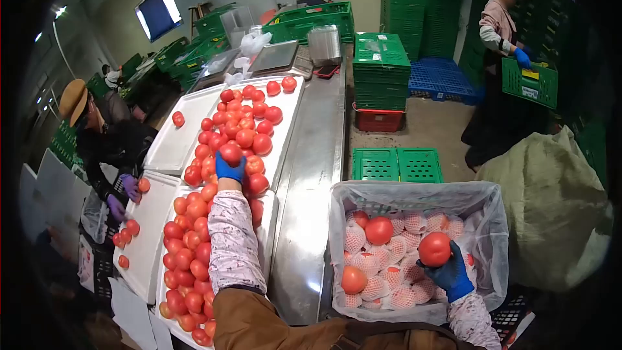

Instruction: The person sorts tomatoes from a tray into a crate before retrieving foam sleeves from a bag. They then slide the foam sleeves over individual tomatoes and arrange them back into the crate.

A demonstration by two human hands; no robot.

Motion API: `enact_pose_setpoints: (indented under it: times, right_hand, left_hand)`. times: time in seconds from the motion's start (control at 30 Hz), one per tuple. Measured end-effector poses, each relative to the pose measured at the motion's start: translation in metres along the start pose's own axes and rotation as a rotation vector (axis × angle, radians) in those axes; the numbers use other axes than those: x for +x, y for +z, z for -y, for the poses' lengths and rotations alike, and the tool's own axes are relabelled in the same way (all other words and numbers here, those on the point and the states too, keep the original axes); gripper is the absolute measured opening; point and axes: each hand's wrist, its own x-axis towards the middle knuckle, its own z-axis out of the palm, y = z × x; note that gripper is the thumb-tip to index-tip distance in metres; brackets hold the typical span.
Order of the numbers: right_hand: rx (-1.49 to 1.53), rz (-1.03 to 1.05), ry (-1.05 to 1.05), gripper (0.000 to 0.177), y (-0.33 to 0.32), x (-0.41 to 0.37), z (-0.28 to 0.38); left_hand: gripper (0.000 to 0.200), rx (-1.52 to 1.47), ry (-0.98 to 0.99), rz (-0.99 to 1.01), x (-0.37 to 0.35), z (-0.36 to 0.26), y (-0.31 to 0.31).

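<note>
My left hand point(230, 168), in a blue glove, reaches over the tomatoes piled on the white trays and has its fingers round a tomato point(230, 153). More loose tomatoes point(245, 137) lie close about it. Above the lined crate, my right hand point(451, 276), also blue-gloved, grips a large tomato point(435, 249). Beneath it the crate's clear plastic liner point(483, 220) surrounds several tomatoes in white foam nets point(379, 259). Bare tomatoes rest on these, among them a red one point(379, 230) and an orange-red one point(354, 280).
A steel tabletop point(301, 214) runs between trays and crate. Across the trays, a co-worker's purple gloves point(129, 186) are near tomatoes. A person at right carries a green crate point(531, 84). Stacked green crates point(381, 74) stand ahead; a large pale sack point(547, 207) sits right.
</note>
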Motion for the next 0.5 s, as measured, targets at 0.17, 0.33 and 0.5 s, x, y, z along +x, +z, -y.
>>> enact_pose_setpoints:
  times: [0.17, 0.33, 0.5]
  right_hand:
    - [-0.155, -0.092, -0.021, 0.061, 0.006, -0.001, -0.002]
    - [-0.421, 0.046, 0.029, 0.057, 0.044, 0.004, -0.013]
    - [-0.551, 0.176, -0.109, 0.043, 0.099, 0.002, -0.036]
  left_hand:
    - [0.019, -1.153, -0.571, -0.117, -0.016, -0.098, 0.046]
    - [0.074, -0.752, 0.287, 0.935, -0.175, -0.243, 0.114]
    - [0.073, -0.480, 0.357, 0.915, -0.204, -0.267, 0.118]
